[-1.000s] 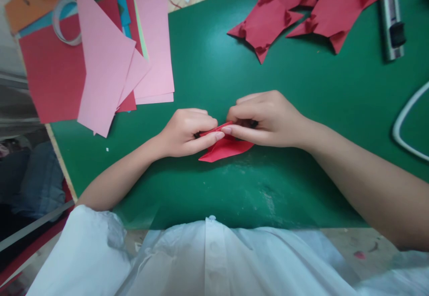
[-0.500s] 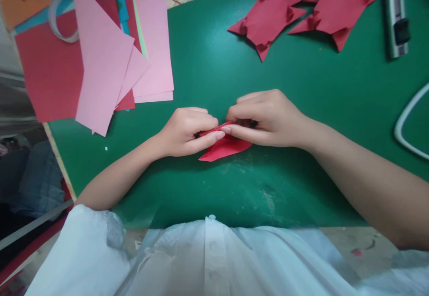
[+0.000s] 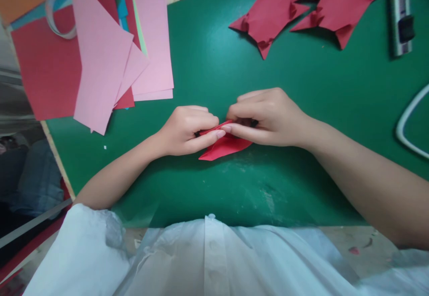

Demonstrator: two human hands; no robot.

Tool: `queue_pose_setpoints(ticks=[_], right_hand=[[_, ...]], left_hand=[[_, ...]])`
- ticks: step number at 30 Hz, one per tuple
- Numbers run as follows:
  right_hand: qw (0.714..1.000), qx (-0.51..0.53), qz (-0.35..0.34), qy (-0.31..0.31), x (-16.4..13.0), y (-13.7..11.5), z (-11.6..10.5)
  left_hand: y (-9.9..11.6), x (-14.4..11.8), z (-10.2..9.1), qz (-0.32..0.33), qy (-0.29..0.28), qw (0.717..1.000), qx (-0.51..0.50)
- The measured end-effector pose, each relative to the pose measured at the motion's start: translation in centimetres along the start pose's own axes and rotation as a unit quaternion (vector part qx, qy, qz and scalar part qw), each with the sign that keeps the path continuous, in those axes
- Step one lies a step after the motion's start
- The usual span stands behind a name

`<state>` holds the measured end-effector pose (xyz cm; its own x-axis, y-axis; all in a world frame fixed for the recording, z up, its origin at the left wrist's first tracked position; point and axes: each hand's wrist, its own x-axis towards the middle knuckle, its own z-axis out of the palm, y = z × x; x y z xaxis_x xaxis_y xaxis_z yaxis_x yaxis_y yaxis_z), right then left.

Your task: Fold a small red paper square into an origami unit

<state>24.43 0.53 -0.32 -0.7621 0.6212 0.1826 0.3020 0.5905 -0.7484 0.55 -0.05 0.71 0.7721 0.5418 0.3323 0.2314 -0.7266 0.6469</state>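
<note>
A small folded piece of red paper (image 3: 224,148) lies on the green cutting mat (image 3: 214,64) in the middle of the view. My left hand (image 3: 187,130) pinches its upper edge from the left, thumb and fingers closed on it. From the right, my right hand (image 3: 268,116) grips the same upper edge, fingers curled over the fold. The two hands' fingertips meet over the paper. Most of the fold between the fingers is hidden.
Pink sheets (image 3: 100,55) and red sheets (image 3: 47,68) are stacked at the upper left, with a white tape ring (image 3: 58,17) on them. Folded red paper shapes (image 3: 298,10) lie at the top. A metal utility knife (image 3: 400,14) and a white curved cord (image 3: 407,124) are on the right.
None in the hands or the paper; only the camera view has shifted slightly downward.
</note>
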Motion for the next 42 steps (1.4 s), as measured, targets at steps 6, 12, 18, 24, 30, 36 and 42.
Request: queue_pose_setpoints(ticks=[6,12,18,24,30,36,42], right_hand=[[1.0,-0.004,-0.003,0.001,-0.03,0.06,0.03],[1.0,-0.007,-0.001,0.001,-0.02,0.12,0.11],[1.0,-0.01,0.001,-0.003,-0.04,0.08,0.06],[1.0,-0.009,-0.003,0.001,-0.07,0.1,0.09],[1.0,-0.01,0.0,-0.004,-0.07,0.14,0.11],[1.0,-0.009,0.009,-0.013,0.0,0.04,0.0],[1.0,-0.011,0.004,-0.006,0.03,0.06,0.06]], left_hand=[[-0.02,-0.01,0.02,0.002,0.001,1.0,-0.001],[-0.07,-0.1,0.11,-0.004,0.0,1.0,0.006],[-0.08,-0.09,0.19,0.004,0.007,1.0,-0.007],[-0.07,-0.1,0.14,-0.002,0.0,1.0,0.007],[-0.06,-0.06,0.14,0.0,0.005,1.0,-0.004],[-0.07,-0.08,0.18,-0.006,0.001,1.0,0.003],[-0.05,-0.15,0.17,-0.014,-0.005,1.0,0.004]])
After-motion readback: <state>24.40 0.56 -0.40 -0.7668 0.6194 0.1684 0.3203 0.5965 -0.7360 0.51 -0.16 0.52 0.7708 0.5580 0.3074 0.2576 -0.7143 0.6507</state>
